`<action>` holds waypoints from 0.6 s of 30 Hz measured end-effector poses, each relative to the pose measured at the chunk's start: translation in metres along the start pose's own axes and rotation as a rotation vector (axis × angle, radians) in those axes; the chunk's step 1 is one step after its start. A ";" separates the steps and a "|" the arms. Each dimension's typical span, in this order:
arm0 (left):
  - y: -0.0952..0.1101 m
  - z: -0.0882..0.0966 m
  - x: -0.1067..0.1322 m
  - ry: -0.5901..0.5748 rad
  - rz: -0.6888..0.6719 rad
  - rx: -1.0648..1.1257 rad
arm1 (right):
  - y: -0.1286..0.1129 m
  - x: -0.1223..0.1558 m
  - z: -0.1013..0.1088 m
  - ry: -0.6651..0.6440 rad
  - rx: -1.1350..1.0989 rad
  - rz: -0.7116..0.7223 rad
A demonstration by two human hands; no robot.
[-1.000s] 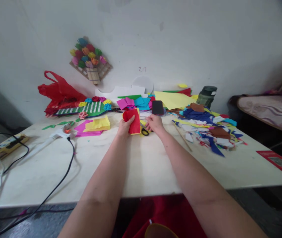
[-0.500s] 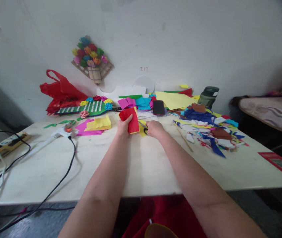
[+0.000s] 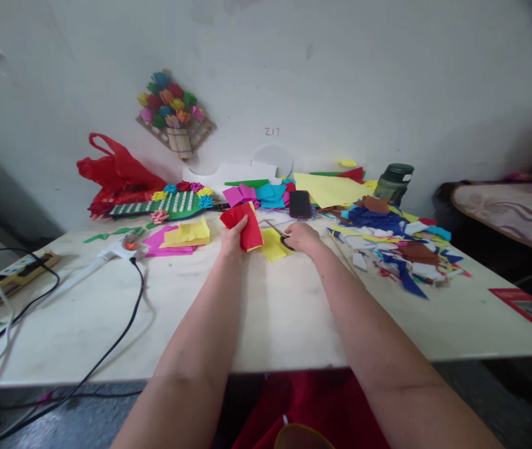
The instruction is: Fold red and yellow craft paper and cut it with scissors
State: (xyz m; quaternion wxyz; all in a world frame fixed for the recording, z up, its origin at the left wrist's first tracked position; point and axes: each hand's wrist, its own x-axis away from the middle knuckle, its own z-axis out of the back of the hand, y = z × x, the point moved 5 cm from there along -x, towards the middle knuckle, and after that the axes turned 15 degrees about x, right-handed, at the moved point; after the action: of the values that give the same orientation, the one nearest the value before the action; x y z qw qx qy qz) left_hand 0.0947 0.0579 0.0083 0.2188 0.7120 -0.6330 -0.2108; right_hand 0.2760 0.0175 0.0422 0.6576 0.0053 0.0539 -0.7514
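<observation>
My left hand (image 3: 234, 237) is closed on a piece of red paper (image 3: 249, 232), its thumb across the front; a yellow edge shows along the paper's right side. In my right hand (image 3: 302, 237) is a pair of scissors (image 3: 285, 239), the fingers wrapped round the dark handles and the blades pointing left toward the red paper. The blades look slightly apart and clear of the paper. Below them a yellow paper piece (image 3: 275, 246) lies on the white table (image 3: 275, 312). Left of my left hand, folded yellow paper (image 3: 186, 234) rests over magenta sheets (image 3: 158, 244).
Paper scraps (image 3: 410, 249) are heaped at the right, beside a thin stick (image 3: 343, 252). A phone (image 3: 300, 204) and a green bottle (image 3: 394, 182) stand farther back. Cables, a white plug (image 3: 128, 243) and a power strip (image 3: 8, 280) occupy the left. A red bag (image 3: 118, 168) is behind.
My right hand has drawn the scissors to the right, away from the red paper. The red paper has tilted slightly to the left, and more of the yellow piece beneath now shows.
</observation>
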 end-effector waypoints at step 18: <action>-0.004 -0.002 0.001 -0.005 0.083 0.071 | -0.037 0.016 -0.013 -0.351 -1.153 0.273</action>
State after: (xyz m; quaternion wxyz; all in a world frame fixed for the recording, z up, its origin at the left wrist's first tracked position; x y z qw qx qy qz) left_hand 0.0987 0.0571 0.0074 0.2003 0.6921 -0.6695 -0.1808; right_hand 0.2368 0.0072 0.0309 0.6441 -0.4676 0.3412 -0.5000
